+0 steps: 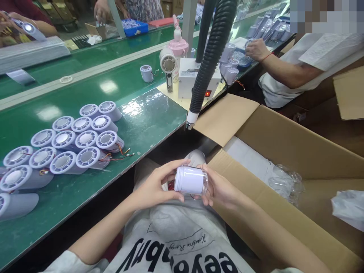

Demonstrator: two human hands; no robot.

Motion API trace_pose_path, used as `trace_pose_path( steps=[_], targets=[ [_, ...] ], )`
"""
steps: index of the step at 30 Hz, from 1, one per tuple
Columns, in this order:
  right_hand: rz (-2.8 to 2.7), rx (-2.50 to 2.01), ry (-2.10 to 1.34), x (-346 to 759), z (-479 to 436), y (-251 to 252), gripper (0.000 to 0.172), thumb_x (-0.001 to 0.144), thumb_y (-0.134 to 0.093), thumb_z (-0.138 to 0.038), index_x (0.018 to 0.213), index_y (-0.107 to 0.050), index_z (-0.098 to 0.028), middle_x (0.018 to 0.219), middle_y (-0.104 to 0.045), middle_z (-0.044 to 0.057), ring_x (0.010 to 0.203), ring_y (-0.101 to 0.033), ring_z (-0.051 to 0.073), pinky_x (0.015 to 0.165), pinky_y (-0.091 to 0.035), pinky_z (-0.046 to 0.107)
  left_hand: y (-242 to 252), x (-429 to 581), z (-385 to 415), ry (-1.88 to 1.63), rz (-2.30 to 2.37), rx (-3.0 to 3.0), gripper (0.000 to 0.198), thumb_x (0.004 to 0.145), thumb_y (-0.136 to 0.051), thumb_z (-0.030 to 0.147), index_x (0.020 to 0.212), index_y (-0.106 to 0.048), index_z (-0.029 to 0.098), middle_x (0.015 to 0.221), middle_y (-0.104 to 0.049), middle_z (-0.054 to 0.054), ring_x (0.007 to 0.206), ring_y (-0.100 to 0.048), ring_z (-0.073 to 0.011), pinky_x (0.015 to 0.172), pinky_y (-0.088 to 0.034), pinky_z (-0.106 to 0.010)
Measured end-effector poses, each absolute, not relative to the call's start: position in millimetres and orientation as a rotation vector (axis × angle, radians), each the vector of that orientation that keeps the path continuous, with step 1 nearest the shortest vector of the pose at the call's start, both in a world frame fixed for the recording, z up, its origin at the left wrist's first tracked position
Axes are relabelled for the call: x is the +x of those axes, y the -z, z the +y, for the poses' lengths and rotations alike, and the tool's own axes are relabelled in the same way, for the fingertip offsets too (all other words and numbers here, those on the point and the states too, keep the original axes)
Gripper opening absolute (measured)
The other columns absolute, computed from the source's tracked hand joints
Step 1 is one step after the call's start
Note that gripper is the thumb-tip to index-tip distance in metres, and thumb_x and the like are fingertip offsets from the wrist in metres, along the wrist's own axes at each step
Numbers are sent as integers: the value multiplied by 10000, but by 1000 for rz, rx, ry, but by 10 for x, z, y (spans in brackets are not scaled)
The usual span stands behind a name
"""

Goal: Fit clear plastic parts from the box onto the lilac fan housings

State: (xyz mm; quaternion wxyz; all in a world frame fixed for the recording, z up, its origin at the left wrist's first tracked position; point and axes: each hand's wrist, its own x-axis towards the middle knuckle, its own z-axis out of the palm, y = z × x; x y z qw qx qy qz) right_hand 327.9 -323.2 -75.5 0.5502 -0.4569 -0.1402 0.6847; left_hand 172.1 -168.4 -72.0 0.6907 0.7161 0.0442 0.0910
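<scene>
Above my lap I hold a lavender cylindrical fan housing (190, 180) on its side, with a clear part at its right end. My left hand (157, 185) is closed round its left end, thumb below and fingers above. At the clear end, my right hand (217, 187) grips it, with some fingers hidden behind. Something red shows beside my left palm, too small to make out. Several similar housings (85, 139) stand grouped on the green bench (133, 132) to my left, some with thin wires and small connectors.
An open cardboard box (284, 148) with plastic wrap (284, 184) stands at my right. A black corrugated hose (209, 57) hangs before a white switch box (186, 81). Nearby are a handheld fan (167, 62) and a single housing (146, 73). A co-worker's hand (257, 50) works at the right.
</scene>
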Motion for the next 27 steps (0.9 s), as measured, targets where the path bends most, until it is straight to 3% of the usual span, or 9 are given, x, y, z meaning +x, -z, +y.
trace_pose_path(
  steps=[6,14,21,27],
  targets=[
    [-115,-1004,-1567,3547,-2820,1182,629,1029,-128,-447,863,-617,-87,534,-652,99,354,-555,103,320,-402,128,920,2179,-1343,-123,171,1425,831,637,-824,134,1383,-476,245,1473,-445,-136,1325,-464,-305,1118,-371,-458],
    [-107,-916,-1471,3914,-2266,1465,607,1024,-87,-416,919,-593,-97,537,-609,61,399,-543,101,315,-384,121,947,2723,-903,-146,195,1440,824,614,-839,180,1364,-499,161,1454,-462,-169,1354,-416,-340,1156,-273,-511],
    [-132,-910,-1466,3947,-2227,1467,547,1035,-121,-406,920,-578,-128,570,-622,43,424,-573,102,314,-383,117,1004,2714,-850,-148,210,1461,873,595,-850,181,1381,-469,186,1478,-429,-166,1357,-416,-331,1141,-307,-496],
    [-220,-1011,-1568,3835,-2545,1202,659,1034,-98,-449,824,-602,-81,519,-645,100,330,-532,91,304,-387,118,882,2408,-1045,-90,204,1531,720,653,-815,161,1307,-520,226,1429,-486,-128,1247,-538,-269,1069,-422,-436]
  ],
)
